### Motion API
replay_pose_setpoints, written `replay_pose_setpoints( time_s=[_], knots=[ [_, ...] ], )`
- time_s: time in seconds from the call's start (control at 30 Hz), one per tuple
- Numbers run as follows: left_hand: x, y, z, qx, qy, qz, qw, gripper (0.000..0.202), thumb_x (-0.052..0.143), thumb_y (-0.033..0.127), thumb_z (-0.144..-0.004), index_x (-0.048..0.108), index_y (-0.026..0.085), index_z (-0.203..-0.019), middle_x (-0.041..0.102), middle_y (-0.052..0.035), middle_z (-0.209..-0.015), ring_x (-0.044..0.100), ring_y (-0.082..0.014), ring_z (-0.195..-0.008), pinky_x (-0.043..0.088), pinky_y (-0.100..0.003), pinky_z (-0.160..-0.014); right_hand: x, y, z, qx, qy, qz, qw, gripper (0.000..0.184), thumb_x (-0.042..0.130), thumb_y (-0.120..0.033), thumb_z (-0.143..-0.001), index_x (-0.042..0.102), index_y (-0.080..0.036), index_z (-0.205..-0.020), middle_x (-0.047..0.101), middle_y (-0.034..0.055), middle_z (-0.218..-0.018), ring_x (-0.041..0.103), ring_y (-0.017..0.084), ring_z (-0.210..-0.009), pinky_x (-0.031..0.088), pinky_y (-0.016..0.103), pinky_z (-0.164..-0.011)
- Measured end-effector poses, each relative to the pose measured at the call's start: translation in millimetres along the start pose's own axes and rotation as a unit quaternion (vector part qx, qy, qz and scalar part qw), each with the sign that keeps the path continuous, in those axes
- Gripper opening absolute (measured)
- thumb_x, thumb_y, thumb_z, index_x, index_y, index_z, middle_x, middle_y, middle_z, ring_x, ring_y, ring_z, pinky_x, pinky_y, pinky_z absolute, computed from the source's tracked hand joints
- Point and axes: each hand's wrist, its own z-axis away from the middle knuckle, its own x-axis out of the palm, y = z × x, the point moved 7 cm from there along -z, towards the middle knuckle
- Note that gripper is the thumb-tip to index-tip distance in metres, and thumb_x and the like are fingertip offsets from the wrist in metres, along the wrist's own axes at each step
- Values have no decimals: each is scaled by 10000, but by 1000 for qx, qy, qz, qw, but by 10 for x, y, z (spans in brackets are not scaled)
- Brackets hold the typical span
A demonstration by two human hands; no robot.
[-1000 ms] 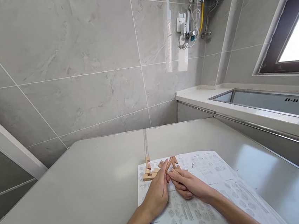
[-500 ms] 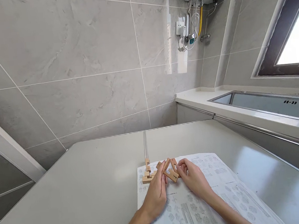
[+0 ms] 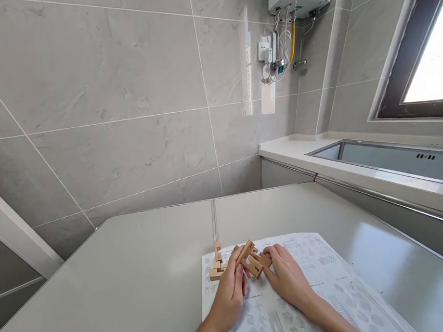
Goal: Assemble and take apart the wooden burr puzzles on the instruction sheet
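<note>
Head cam is showing what I'd call a middle stage: some pieces are sitting together between the hands, others are lying off to the side. The left hand (image 3: pixel 230 290) is curling fairly closed and holding a slanted light-brown wooden bar (image 3: pixel 246 252) with a dark mark near its top end. Right up against that, a tan notched wooden block with a black mark on its face (image 3: pixel 253 266) is tilting out toward the middle. The right hand (image 3: pixel 288 271) is half curled, thumb and fingertips pinching a brown wooden piece with a cutout (image 3: pixel 265 259) at the right of the cluster. Can't tell whether those three are actually interlocking or just touching, since fingers are hiding the joints.

As for what's left, at least a pale flat wooden block (image 3: pixel 215 274) and a small notched wooden piece (image 3: pixel 217 251) are resting left of the hands, apart from the cluster, so I'm guessing they're not being used yet. Couldn't give you a full count, the left hand is covering part of that pile. Everything's happening over a white printed sheet covered in small grey diagrams (image 3: pixel 308 254), which is lying on a glossy pale grey tabletop (image 3: pixel 145 272).
</note>
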Motion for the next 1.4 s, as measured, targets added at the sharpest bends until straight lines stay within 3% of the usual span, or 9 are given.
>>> replay_pose_setpoints(
  time_s=[0.07, 0.17, 0.37, 0.43, 0.57, 0.7, 1.03, 1.2, 1.4],
  knots=[
    [-14, 4, 2, -3, 7, 27, 1000, 653, 390, 626, -1076, 406, 241, -1604, 568, -14, -764, 453, -166, -635, 438, -325, -697, 1, -11, -8, 11, -7, -29, 1000, 96, 557, -338, -958, 604, -255, -942, 660, 113, -974, 609, 331, -968, 438, 462, -888],
    [-21, -14, -4, -16, 5, 76, 997, 659, 443, 628, -1062, 436, 221, -1580, 553, 0, -709, 460, -171, -645, 428, -323, -718, -7, -30, -30, 24, -12, -54, 998, 244, 517, -448, -1008, 587, -275, -850, 668, 99, -907, 612, 319, -913, 427, 449, -861],
    [-21, -82, -44, -29, -11, 148, 988, 659, 508, 641, -1036, 471, 208, -1530, 527, 29, -670, 460, -145, -599, 419, -302, -679, -65, 64, -118, 128, -19, -195, 972, 517, 429, -756, -986, 564, -278, -841, 594, 17, -701, 518, 216, -596, 400, 347, -614],
    [-20, -96, -49, -30, -15, 158, 987, 629, 504, 632, -1043, 469, 221, -1517, 543, 27, -700, 465, -135, -598, 415, -292, -669, -65, 52, -136, 159, -49, -290, 942, 564, 454, -801, -954, 560, -258, -844, 580, 11, -736, 461, 169, -548, 361, 311, -549],
    [-9, -98, -42, -33, -14, 161, 986, 577, 497, 621, -1052, 487, 229, -1475, 568, 23, -735, 473, -120, -599, 411, -285, -673, -29, -118, -102, 207, -122, -532, 812, 462, 742, -665, -888, 625, -225, -963, 532, -22, -773, 334, 96, -557, 295, 255, -547],
    [0, -89, -32, -35, -11, 166, 985, 599, 507, 652, -1035, 489, 221, -1450, 516, 46, -662, 463, -126, -588, 398, -283, -661, -6, -307, -45, 208, -177, -591, 759, 425, 785, -577, -906, 651, -206, -1064, 504, -41, -724, 248, 76, -551, 241, 235, -545],
    [8, -77, 0, -32, -34, 171, 984, 564, 523, 645, -1028, 525, 248, -1429, 513, 24, -739, 452, -122, -599, 384, -287, -675, 98, -227, -43, 223, -213, -630, 713, 383, 830, -503, -881, 673, -193, -1043, 458, -74, -668, 195, 47, -488, 171, 230, -499],
    [26, -57, 14, -41, -37, 175, 983, 559, 533, 664, -1013, 532, 261, -1400, 488, 30, -724, 431, -121, -601, 381, -287, -675, 136, -224, -8, 239, -239, -609, 717, 370, 815, -512, -885, 649, -199, -991, 439, -78, -661, 187, 44, -471, 157, 226, -469],
    [30, -141, 58, -71, -31, 203, 976, 697, 549, 716, -981, 367, 342, -1540, 522, 36, -773, 442, -129, -649, 395, -282, -691, 222, -342, 108, 240, -297, -612, 693, 395, 846, -502, -865, 635, -200, -1008, 489, -65, -705, 231, 36, -487, 153, 201, -474]
  ],
)
